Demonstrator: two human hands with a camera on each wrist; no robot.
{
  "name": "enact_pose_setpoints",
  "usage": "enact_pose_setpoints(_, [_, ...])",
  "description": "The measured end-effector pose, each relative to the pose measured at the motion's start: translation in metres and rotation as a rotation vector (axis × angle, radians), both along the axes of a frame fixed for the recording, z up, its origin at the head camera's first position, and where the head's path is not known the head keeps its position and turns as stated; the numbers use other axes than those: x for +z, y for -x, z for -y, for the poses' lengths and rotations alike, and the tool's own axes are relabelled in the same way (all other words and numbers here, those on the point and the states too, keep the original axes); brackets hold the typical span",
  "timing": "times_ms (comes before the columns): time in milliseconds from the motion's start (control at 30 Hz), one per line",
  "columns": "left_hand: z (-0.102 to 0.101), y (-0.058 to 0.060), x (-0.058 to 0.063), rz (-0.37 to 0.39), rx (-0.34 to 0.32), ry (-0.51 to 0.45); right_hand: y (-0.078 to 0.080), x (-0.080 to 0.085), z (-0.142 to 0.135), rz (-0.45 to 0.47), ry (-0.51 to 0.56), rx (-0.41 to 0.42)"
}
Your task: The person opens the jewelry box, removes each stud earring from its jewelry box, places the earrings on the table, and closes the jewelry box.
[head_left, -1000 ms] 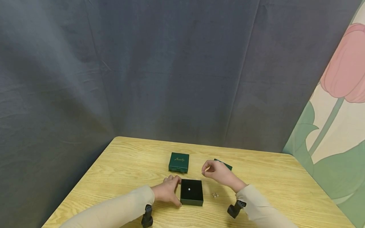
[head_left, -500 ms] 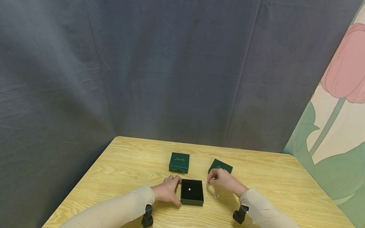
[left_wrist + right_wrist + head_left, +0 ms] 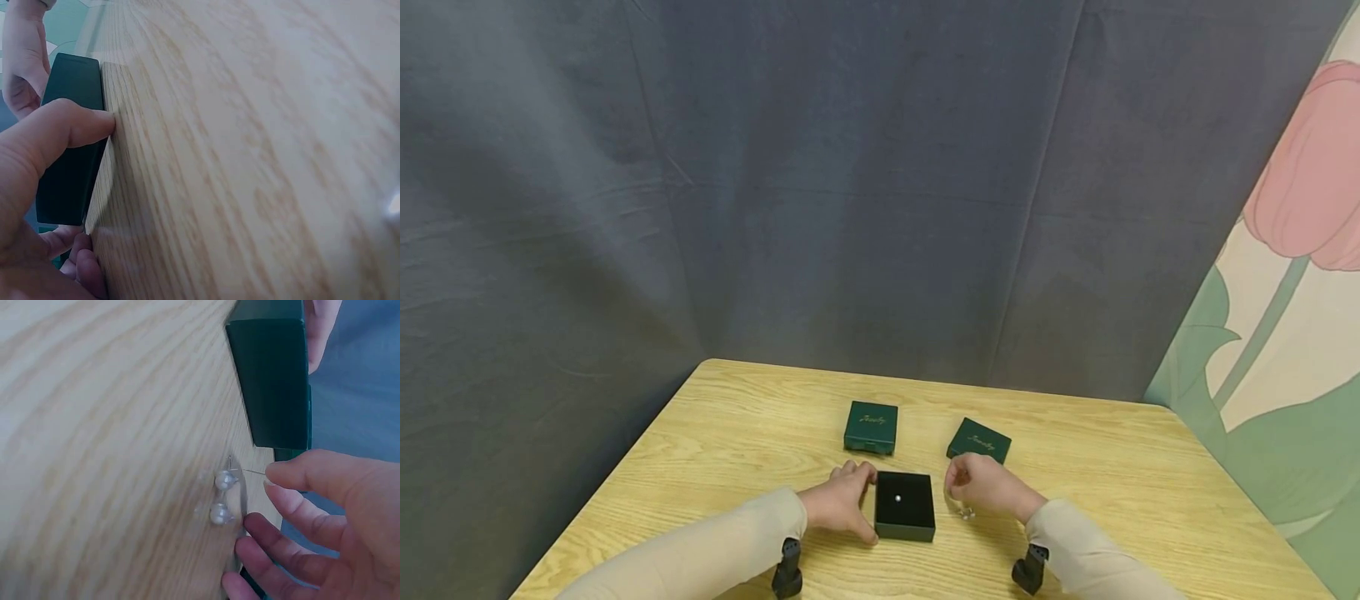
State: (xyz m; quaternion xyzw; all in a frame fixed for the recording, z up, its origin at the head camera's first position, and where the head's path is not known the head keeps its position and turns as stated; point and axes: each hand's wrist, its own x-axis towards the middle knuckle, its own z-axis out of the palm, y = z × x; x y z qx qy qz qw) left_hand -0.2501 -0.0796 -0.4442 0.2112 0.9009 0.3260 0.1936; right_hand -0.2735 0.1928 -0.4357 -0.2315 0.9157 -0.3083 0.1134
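Note:
My left hand [image 3: 841,500] grips the left side of a green jewelry box [image 3: 906,532], thumb at its near corner and fingers at the far one. The box has a black insert [image 3: 913,492] with one small pearl [image 3: 898,498] on it. To its right, my right hand [image 3: 988,485] is low over the table. In the right wrist view, its thumb and index finger pinch a thin metal pin [image 3: 253,471]; the other fingers bend loosely. Close below the pin lie a pearl earring [image 3: 225,480] and a second pearl earring [image 3: 220,513] on the wood.
A closed green jewelry box [image 3: 870,427] with gold lettering stands behind the black insert. Another green lettered box or lid [image 3: 981,439] lies angled just beyond my right hand. The wooden table [image 3: 737,433] ends at a dark curtain [image 3: 850,208].
My right hand has moved toward me and slightly right, down to the pearl earrings, uncovering the angled green box or lid behind it. The left hand and its box have stayed put.

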Motion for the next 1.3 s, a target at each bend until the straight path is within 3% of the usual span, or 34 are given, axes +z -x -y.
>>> enact_pose_setpoints(933, [0.000, 0.000, 0.000, -0.009, 0.001, -0.006, -0.003, -0.001, 0.010, -0.142, -0.133, -0.024])
enact_pose_setpoints(1300, [0.000, 0.002, -0.002, -0.013, 0.000, -0.005, 0.002, 0.009, 0.007, -0.051, -0.056, -0.033])
